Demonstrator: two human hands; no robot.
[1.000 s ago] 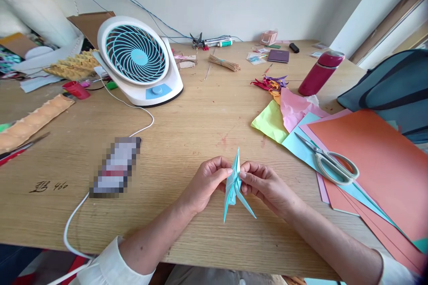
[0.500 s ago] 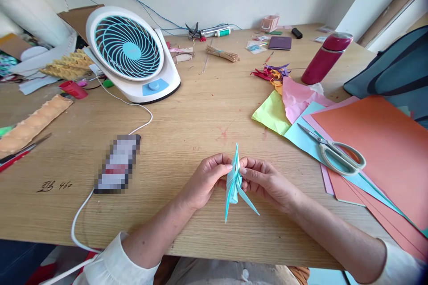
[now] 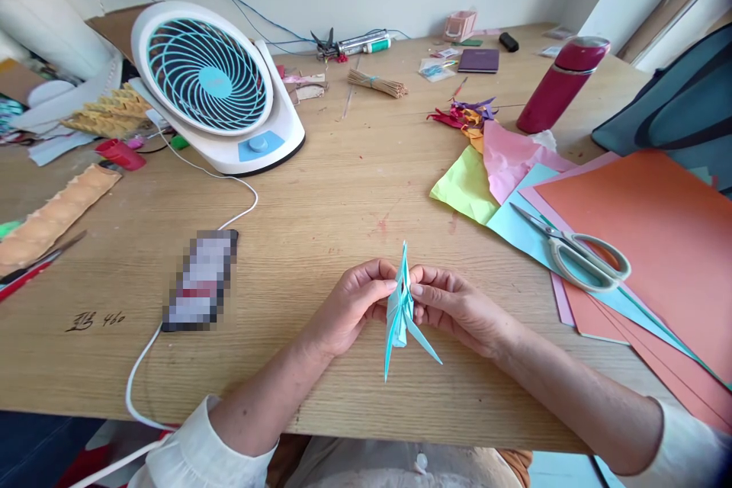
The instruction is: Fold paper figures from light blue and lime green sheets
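A light-blue folded paper piece (image 3: 399, 313), like an origami figure, hangs between my hands above the table's front part. One narrow point rises at its top, and two long thin points spread downward. My left hand (image 3: 357, 305) pinches its left side between thumb and fingers. On the opposite side my right hand (image 3: 451, 309) grips it the same way, thumb in front. A small gap shows in the paper's upper middle. Fingertips behind the paper are partly hidden.
Scissors (image 3: 577, 248) lie on coloured paper sheets (image 3: 646, 206) at right, near a red flask (image 3: 563, 84) and a blue bag (image 3: 675, 107). At left are a white fan (image 3: 229, 156), a corded phone (image 3: 201, 278) and a knife (image 3: 43, 263). A stick bundle (image 3: 377, 83) lies farther back.
The camera view has shifted, so the tabletop things at the back appear higher. Both hands keep their pinch on the blue folded paper, whose upper gap looks slightly wider.
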